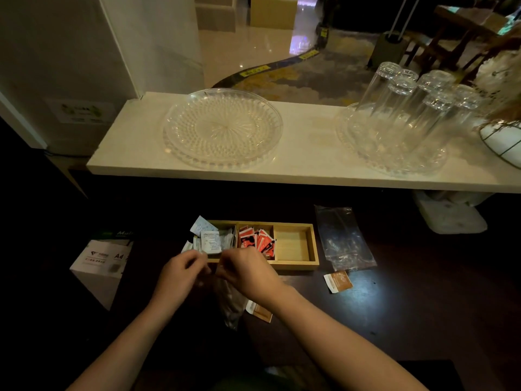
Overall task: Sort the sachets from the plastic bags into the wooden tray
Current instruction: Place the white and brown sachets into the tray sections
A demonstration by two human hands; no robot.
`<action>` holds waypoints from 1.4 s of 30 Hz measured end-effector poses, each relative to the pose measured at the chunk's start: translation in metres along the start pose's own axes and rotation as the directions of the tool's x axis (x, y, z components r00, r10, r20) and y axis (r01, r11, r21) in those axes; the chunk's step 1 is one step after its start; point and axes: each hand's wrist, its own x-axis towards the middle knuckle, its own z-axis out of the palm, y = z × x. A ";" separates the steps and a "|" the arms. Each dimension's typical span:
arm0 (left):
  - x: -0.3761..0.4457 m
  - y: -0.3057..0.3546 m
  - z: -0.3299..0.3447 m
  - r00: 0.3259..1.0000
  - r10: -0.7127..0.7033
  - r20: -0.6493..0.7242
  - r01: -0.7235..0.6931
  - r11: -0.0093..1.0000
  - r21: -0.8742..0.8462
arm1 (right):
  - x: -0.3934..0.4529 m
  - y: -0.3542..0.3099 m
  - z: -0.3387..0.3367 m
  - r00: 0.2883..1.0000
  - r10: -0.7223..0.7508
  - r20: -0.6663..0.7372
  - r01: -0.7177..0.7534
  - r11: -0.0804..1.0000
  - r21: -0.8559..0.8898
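Note:
A wooden tray (293, 266) with three compartments sits on the dark table. White sachets (212, 240) fill and overflow its left compartment, red sachets (257, 240) lie in the middle one, and the right one holds nothing. My left hand (180, 273) and my right hand (248, 273) meet just in front of the tray and pinch the top of a clear plastic bag (230, 306) that hangs down between them. Brown sachets (260, 311) show at its lower part. One brown sachet (337, 281) lies loose to the right.
An empty clear plastic bag (342, 239) lies right of the tray. A box of A4 paper (101, 266) stands at the left. On the white counter (304, 165) behind are a glass plate (222, 128) and several upturned glasses (406, 108).

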 end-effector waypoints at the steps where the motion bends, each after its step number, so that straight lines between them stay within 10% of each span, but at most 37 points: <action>1: 0.003 -0.007 -0.002 0.996 -0.086 -0.020 0.084 0.994 -0.068 | 0.001 -0.003 -0.005 1.000 -0.028 -0.015 0.028 0.999 0.034; 6: -0.005 -0.026 0.014 0.873 -0.402 0.275 0.484 0.780 -0.397 | 0.013 -0.026 -0.054 0.984 -0.146 -0.106 0.164 0.970 0.178; 10: -0.001 -0.015 0.020 0.916 -0.345 0.206 0.399 0.716 -0.573 | 0.025 -0.024 -0.084 0.978 -0.095 -0.187 0.142 0.956 0.258; 16: 0.018 -0.008 0.008 0.982 -0.171 -0.075 0.155 0.972 -0.177 | 0.024 0.015 -0.113 0.985 0.036 -0.171 -0.013 0.991 0.130; 21: 0.032 0.012 -0.002 0.986 0.013 -0.165 0.022 0.978 0.207 | 0.013 0.057 -0.117 0.979 0.157 -0.131 -0.143 0.984 0.107; 42: 0.058 0.092 0.030 0.959 0.282 -0.022 -0.242 0.859 0.451 | -0.010 0.141 -0.096 0.869 0.466 -0.163 -0.405 0.862 0.304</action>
